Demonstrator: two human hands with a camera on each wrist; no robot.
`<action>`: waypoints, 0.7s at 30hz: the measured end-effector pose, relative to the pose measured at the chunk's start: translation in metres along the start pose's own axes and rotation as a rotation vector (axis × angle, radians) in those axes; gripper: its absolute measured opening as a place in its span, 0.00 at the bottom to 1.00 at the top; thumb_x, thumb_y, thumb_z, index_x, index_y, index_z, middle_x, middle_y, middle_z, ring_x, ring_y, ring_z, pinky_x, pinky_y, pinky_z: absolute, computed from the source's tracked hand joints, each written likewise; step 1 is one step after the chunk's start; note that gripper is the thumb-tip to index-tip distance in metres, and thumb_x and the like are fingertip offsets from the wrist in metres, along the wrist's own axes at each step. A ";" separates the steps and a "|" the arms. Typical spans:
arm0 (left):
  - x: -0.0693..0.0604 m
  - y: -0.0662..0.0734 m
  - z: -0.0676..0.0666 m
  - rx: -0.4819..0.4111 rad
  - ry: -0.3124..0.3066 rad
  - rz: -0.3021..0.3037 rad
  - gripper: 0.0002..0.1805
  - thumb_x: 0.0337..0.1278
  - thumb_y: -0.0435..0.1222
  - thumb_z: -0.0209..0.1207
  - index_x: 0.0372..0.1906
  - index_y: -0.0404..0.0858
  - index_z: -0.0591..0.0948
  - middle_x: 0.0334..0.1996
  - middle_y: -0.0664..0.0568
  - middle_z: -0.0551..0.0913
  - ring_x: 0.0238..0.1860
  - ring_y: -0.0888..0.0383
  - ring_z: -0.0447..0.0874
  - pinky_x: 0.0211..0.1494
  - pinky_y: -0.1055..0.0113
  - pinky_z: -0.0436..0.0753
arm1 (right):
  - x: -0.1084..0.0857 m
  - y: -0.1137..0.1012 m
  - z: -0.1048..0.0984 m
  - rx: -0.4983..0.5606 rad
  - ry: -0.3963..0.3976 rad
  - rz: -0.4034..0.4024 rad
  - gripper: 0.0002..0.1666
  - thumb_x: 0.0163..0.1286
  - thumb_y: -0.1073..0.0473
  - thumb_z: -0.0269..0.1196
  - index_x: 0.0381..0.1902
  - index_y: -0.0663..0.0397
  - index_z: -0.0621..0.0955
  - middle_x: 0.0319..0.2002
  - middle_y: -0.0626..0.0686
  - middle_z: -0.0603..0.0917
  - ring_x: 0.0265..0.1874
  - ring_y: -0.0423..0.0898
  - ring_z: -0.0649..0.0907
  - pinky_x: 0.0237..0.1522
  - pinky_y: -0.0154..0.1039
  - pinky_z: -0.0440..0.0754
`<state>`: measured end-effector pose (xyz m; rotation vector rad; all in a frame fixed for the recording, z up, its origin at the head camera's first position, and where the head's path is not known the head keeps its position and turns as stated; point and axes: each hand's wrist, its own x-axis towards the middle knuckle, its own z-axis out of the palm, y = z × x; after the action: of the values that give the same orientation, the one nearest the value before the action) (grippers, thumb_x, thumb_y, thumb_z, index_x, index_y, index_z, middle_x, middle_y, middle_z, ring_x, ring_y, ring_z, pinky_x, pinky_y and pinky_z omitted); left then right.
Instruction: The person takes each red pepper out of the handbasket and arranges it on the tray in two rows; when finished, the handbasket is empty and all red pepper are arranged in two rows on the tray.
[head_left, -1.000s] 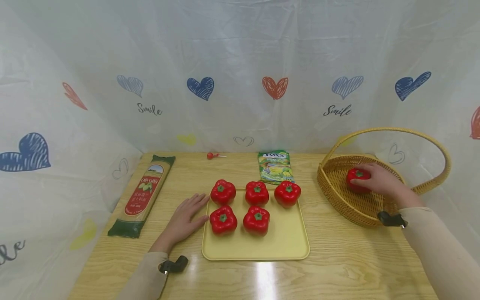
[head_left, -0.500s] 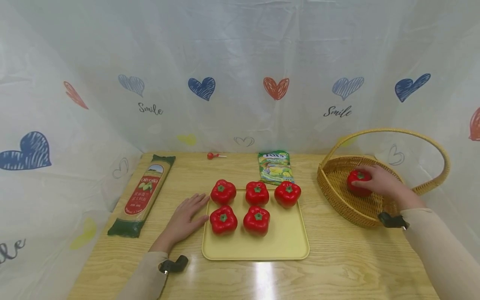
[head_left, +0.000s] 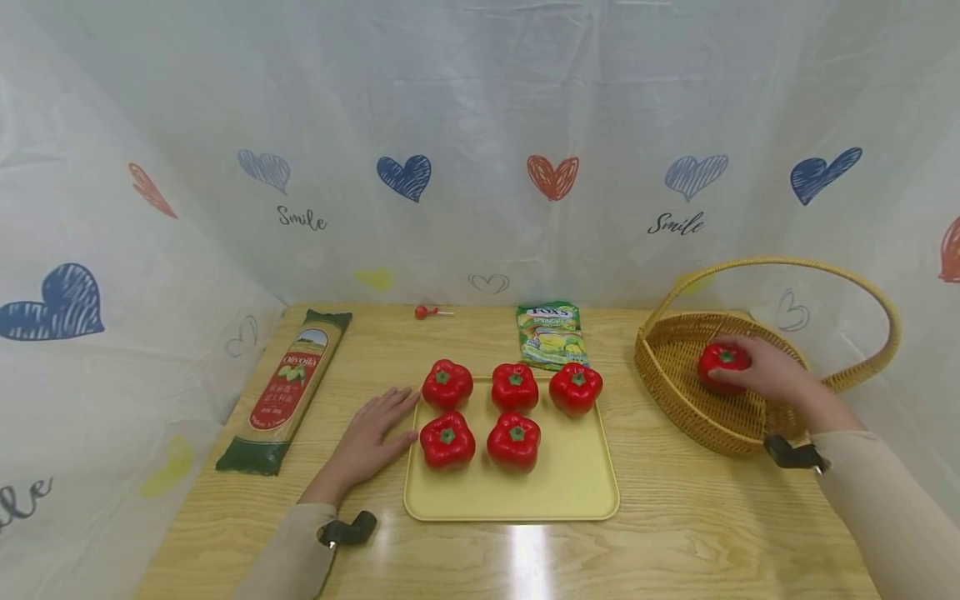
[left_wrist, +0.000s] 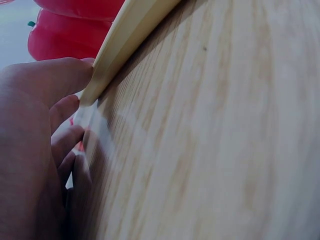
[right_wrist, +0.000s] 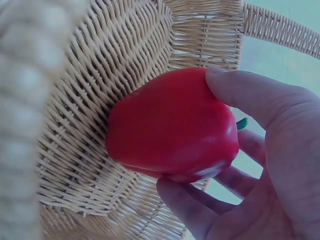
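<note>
Inside the wicker basket (head_left: 671, 417) on the right, my right hand (head_left: 768, 371) grips a red bell pepper (head_left: 722, 367) with a green stem. The right wrist view has the thumb on one side of this pepper (right_wrist: 172, 125) and fingers on the other, close to the woven bottom. My left hand (head_left: 367, 442) lies with its fingers extended on the table, touching the left edge of the yellow tray (head_left: 562, 492). In the left wrist view the thumb meets the tray's rim (left_wrist: 112, 55). Several red bell peppers (head_left: 513, 442) sit on the tray.
A long pasta packet (head_left: 288, 383) lies at the left. A red lollipop (head_left: 422, 312) and a green candy bag (head_left: 552, 335) lie along the back, near the white curtain (head_left: 480, 233). The basket's tall handle (head_left: 780, 260) arches above its right side.
My right hand and its pepper have shifted slightly right and toward me within the basket. The left hand and the tray have not moved.
</note>
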<state>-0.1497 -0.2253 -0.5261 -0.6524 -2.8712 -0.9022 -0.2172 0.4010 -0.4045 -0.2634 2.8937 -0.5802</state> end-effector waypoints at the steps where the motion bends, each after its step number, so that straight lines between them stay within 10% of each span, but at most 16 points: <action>1: 0.000 0.000 0.000 0.001 -0.001 0.000 0.35 0.69 0.51 0.60 0.77 0.46 0.68 0.76 0.47 0.65 0.79 0.43 0.54 0.80 0.43 0.50 | -0.001 0.000 0.000 0.000 0.005 -0.002 0.41 0.72 0.45 0.66 0.69 0.69 0.68 0.57 0.78 0.73 0.54 0.73 0.75 0.51 0.70 0.77; 21: 0.000 0.002 -0.001 0.004 -0.005 0.000 0.35 0.69 0.51 0.59 0.77 0.45 0.68 0.77 0.46 0.65 0.79 0.42 0.55 0.80 0.43 0.50 | -0.009 -0.002 0.012 0.030 0.096 0.009 0.43 0.72 0.42 0.65 0.69 0.69 0.68 0.59 0.77 0.73 0.55 0.75 0.76 0.54 0.73 0.75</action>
<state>-0.1490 -0.2244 -0.5238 -0.6551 -2.8768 -0.8951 -0.2058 0.3968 -0.4134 -0.2247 2.9733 -0.6514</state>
